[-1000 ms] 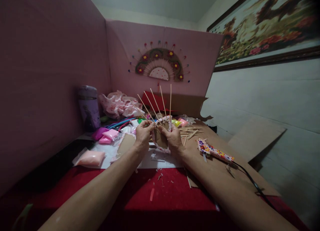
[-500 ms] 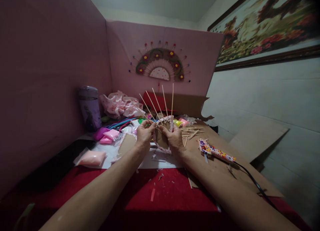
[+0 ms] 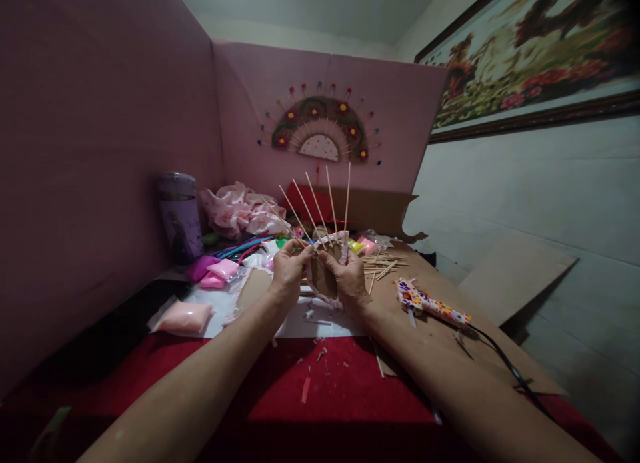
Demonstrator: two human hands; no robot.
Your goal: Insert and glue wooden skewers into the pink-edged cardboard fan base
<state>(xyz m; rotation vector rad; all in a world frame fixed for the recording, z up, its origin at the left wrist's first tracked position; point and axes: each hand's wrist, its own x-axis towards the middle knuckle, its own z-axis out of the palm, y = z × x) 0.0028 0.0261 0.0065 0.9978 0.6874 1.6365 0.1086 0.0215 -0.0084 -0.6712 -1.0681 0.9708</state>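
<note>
Both hands hold up a rounded cardboard piece (image 3: 324, 280) edged with pale patterned fabric, above the white paper on the table. Several thin wooden sticks (image 3: 315, 199) fan upward from its curved edge. My left hand (image 3: 290, 271) is closed at the left edge, thumb and fingers pinching near the base of the leftmost stick. With its thumb on the cardboard's face, my right hand (image 3: 351, 276) grips the right side; its other fingers are hidden behind. Another cardboard piece (image 3: 254, 288) with a fabric edge lies left of my left wrist.
A flowered glue gun (image 3: 430, 303) with a black cord lies on cardboard at right, near loose sticks (image 3: 385, 264). Clay packets (image 3: 183, 316), a purple tumbler (image 3: 180, 216) and crumpled pink fabric (image 3: 240, 209) stand left. A decorated half-round fan (image 3: 320, 126) hangs on the pink panel behind.
The cardboard piece has tilted slightly, and the stick tips have shifted a little up and to the right. Both hands keep their grip in nearly the same place.
</note>
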